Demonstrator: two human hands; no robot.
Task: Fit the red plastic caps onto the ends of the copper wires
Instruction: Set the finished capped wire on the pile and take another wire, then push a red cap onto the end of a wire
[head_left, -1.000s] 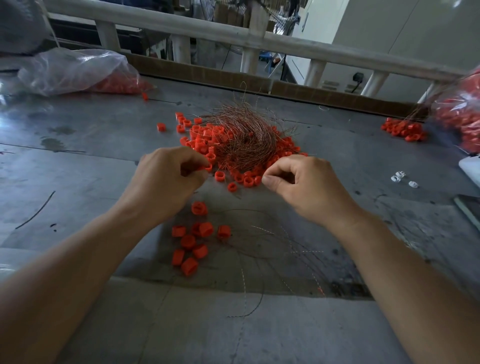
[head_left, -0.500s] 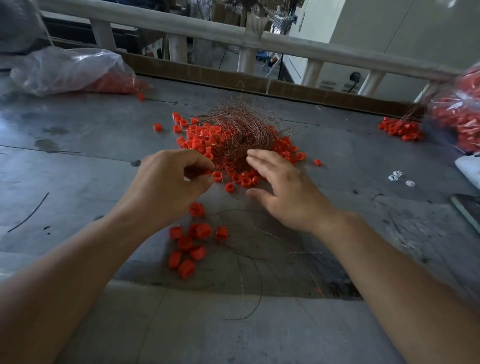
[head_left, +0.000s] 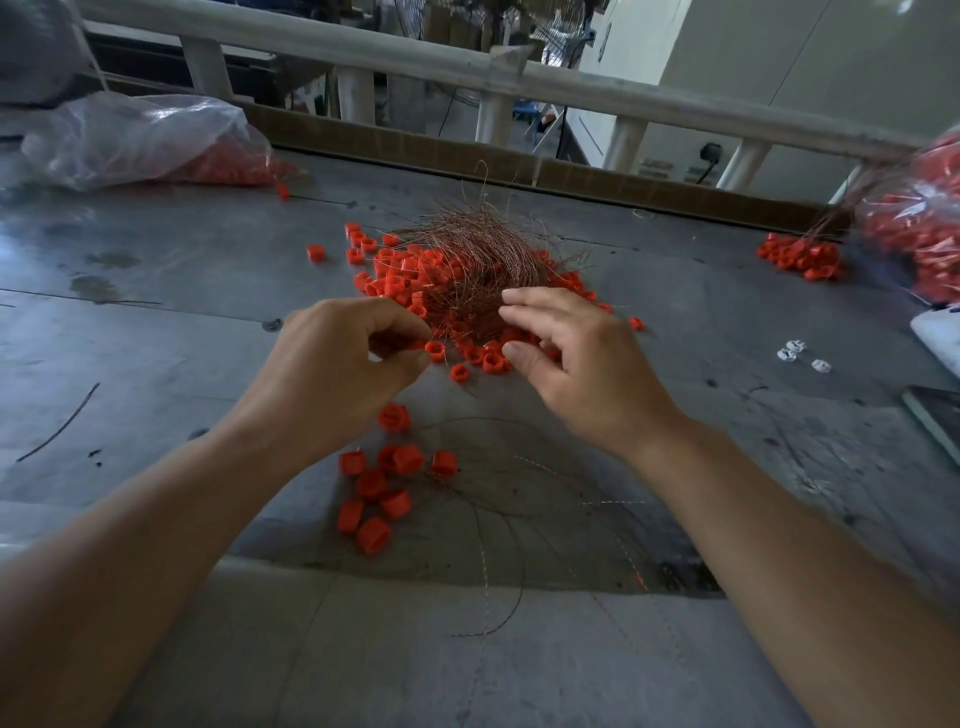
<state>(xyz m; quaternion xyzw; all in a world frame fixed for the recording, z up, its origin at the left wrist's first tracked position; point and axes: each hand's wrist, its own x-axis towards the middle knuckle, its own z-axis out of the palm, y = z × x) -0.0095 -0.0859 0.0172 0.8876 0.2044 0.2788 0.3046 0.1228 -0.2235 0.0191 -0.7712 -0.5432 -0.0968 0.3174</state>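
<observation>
So: a second ago both hands were pinched close together at the near side of the heap. Half a second ago the right one let go and went flat onto the pile. Now the right hand (head_left: 582, 364) hovers over the near side of the copper wire tangle (head_left: 478, 254), fingers loosely spread and slightly bent, nothing in it that I can see. Meanwhile the left hand (head_left: 337, 374) has barely moved: fingers curled, thumb and forefinger pinching a red cap (head_left: 435, 351) just in front of the loose caps (head_left: 400, 280). Can't tell whether a wire end is already in that cap.

My read: right is fetching the next wire while left holds a cap ready, so a new fit cycle is starting. Plenty left, since tangle and heap mid-bench are both large.

Toward the near edge of the bench (head_left: 156, 322) lie capped wires (head_left: 374, 493), finished ones I take it, thin strands trailing right from them.

Containers:
- clear plastic bag (head_left: 150, 140) at the far left corner, lying slack, red caps inside at its right end, one spilled beside it.
- second bag (head_left: 924, 223) at the right edge, packed with red pieces, wire strands sticking out. A small cap heap (head_left: 800, 257) sits on the bench just beside it.

Few white bits (head_left: 795, 351) near the right edge, apart from the rest.
</observation>
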